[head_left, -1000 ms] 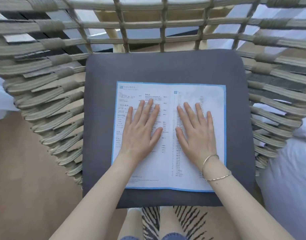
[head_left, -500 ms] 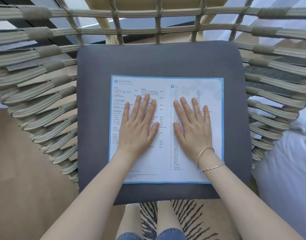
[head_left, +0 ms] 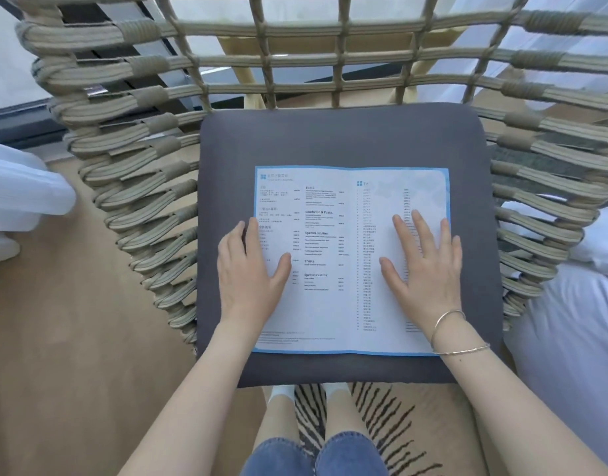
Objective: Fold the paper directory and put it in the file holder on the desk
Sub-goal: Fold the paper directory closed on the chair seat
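Note:
The paper directory (head_left: 333, 249), a white sheet with a blue border and printed lists, lies unfolded and flat on the grey seat cushion (head_left: 343, 135) of a woven chair. My left hand (head_left: 249, 273) rests palm down over the sheet's left edge, fingers spread. Over the right part of the sheet lies my right hand (head_left: 424, 266), flat, with thin bracelets at its wrist. Neither hand grips the paper. No file holder or desk is in view.
The woven rope chair back and sides (head_left: 134, 159) surround the cushion. White bedding (head_left: 577, 304) lies at the right, and white fabric (head_left: 17, 190) at the left. My legs and a striped rug (head_left: 385, 417) show below, on a wooden floor (head_left: 65, 355).
Both hands have slid apart from the sheet's middle toward its left and right sides. The camera view has shifted, so the chair sits lower in frame.

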A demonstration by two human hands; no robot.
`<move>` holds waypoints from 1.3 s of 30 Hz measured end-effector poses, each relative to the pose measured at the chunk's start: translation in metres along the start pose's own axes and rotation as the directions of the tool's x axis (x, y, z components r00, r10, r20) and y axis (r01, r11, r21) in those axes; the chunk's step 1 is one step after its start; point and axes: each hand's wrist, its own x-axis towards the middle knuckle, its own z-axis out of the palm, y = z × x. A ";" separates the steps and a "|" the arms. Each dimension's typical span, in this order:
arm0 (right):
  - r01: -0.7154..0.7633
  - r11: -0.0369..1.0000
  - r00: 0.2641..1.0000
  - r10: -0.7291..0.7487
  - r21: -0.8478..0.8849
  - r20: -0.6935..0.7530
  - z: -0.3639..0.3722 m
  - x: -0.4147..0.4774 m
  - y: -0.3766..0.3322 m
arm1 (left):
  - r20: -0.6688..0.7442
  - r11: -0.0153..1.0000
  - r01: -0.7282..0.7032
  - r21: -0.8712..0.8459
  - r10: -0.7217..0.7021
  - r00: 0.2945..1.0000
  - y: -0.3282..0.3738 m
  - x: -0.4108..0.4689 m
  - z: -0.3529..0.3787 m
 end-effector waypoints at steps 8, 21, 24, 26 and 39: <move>-0.130 0.990 0.990 0.133 -0.056 0.053 0.009 -0.007 0.009 | -0.014 0.991 0.051 -0.126 -0.053 0.999 0.005 -0.002 0.004; -0.141 0.989 0.988 0.143 -0.040 0.061 0.011 -0.007 0.003 | 0.113 0.757 0.236 -0.610 -0.211 0.971 0.006 0.002 -0.016; -0.147 0.989 0.985 0.149 -0.023 0.083 0.010 -0.007 -0.006 | 0.068 0.778 0.191 -0.598 -0.189 0.980 0.007 0.004 -0.027; -0.154 0.988 0.983 0.154 -0.014 0.098 0.010 -0.007 -0.012 | 0.051 0.796 0.169 -0.581 -0.172 0.984 0.010 0.005 -0.034; -0.133 0.953 0.987 0.153 0.271 -0.055 -0.051 -0.014 0.008 | -0.009 0.751 -0.216 -0.623 0.269 0.963 0.096 -0.017 -0.053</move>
